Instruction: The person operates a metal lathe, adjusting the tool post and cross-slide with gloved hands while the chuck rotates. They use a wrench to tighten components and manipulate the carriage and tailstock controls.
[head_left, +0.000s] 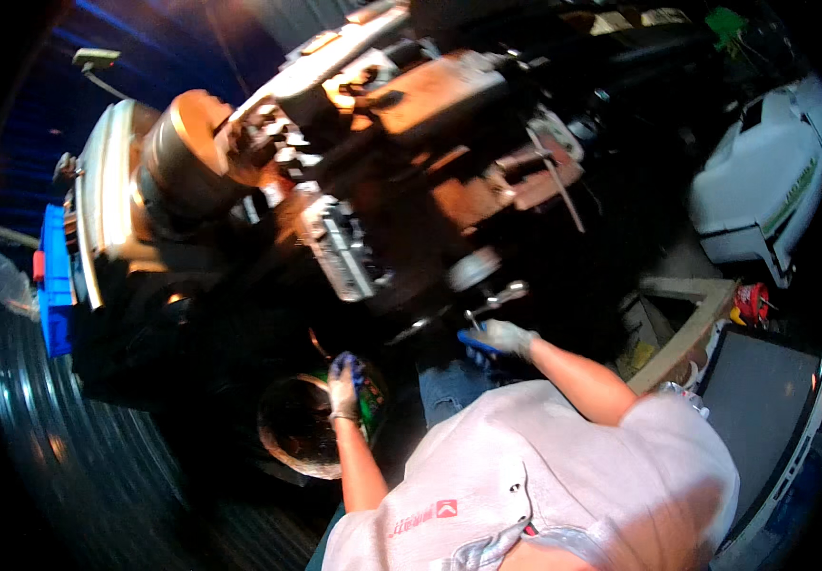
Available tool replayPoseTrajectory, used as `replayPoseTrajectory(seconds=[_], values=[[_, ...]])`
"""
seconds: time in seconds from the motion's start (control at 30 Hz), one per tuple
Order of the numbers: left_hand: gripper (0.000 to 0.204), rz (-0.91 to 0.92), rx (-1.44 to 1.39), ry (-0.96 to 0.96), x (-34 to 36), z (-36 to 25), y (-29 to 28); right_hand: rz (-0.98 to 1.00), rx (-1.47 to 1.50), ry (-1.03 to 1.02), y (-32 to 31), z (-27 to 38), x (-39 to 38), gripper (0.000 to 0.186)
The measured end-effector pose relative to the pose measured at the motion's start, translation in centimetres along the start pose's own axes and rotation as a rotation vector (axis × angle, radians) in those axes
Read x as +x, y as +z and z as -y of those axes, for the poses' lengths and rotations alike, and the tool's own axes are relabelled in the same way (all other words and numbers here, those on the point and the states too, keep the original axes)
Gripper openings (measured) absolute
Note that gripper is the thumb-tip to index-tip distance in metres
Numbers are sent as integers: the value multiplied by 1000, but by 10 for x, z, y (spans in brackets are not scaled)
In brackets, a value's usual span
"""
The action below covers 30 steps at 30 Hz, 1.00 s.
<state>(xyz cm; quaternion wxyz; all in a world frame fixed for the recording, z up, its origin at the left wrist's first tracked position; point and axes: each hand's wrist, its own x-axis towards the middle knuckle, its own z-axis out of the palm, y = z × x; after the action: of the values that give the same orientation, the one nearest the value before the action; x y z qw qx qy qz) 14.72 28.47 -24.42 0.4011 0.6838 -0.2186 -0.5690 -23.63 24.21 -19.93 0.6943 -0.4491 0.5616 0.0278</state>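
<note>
**Two gloved hands under a greasy engine**

While I watch from the head view, a large engine block (382,162) fills the far middle of the scene, tilted, grimy and rust-brown, with a round metal flywheel housing (111,190) at its left end and a ribbed grey cover (340,243) on its near face. I count one engine.

My right hand (501,336), in a pale dirty glove, is clenched around a blue-handled tool (476,341) just below the engine's near side, where a bright metal fitting (497,297) sticks out. I count one tool; what kind it is, I cannot tell.

My left hand (344,385), gloved in grey and blue, reaches down to the near left and rests at the rim of a round dark pan (297,428) on the floor. It seems curled around something green, but I cannot tell whether it really grips.

Two gloved hands, one pan. One blue crate (52,276) sits far left beside the housing. One white plastic casing (763,190) lies to the far right, and one dark flat panel (763,409) with a pale frame is near right.
</note>
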Motion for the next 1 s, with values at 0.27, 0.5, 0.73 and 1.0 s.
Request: replayPoseTrajectory(seconds=[0.27, 0.5, 0.73, 1.0], values=[[39, -11, 102, 236, -114, -1, 96, 115, 240, -513, -33, 18, -66, 43], [42, -186, -17, 247, -191, -45, 182, -243, -816, -791, -39, -80, 63, 43], [45, -308, -116, 247, -197, -26, 205, 156, -17, -487, -96, -22, -73, 46], [37, -173, -298, 142, -145, -74, 274, 309, -751, -650, -81, 43, -76, 58]])
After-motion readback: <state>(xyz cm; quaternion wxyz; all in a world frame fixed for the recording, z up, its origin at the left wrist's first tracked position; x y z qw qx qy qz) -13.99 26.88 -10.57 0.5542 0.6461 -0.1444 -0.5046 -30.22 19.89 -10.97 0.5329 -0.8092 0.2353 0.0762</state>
